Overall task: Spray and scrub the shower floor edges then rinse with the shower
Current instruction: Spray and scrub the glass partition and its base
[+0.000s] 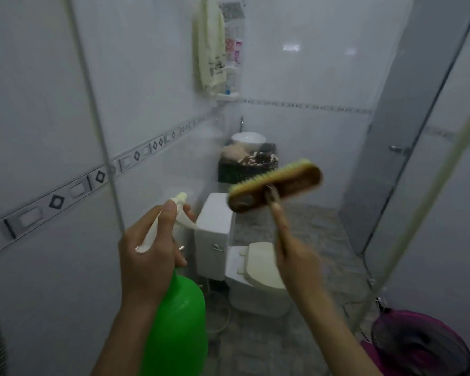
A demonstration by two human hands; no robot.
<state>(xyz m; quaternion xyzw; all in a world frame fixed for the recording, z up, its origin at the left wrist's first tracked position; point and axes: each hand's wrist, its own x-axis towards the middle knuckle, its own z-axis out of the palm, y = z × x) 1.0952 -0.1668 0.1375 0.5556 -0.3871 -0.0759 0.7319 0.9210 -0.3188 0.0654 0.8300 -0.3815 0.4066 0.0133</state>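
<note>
Green spray bottle (pixel 178 316) is gripped at the neck by the left hand (pixel 149 253), thumb up by the white trigger head — ready to spray. Scrub brush (pixel 276 185) is held up by its handle in the right hand (pixel 296 259), bristles raised, blurred. Both are carried mid-air above the tiled floor (pixel 318 232) — toilet (pixel 244 256) beyond, nothing scrubbed yet, judging by the pose.

toilet (pixel 244 256) blocks ahead | glass door (pixel 391 131) right | tiled floor (pixel 310 229) between open

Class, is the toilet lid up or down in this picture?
Down: the cream toilet lid lies flat over the bowl, in front of the white tank.
</note>
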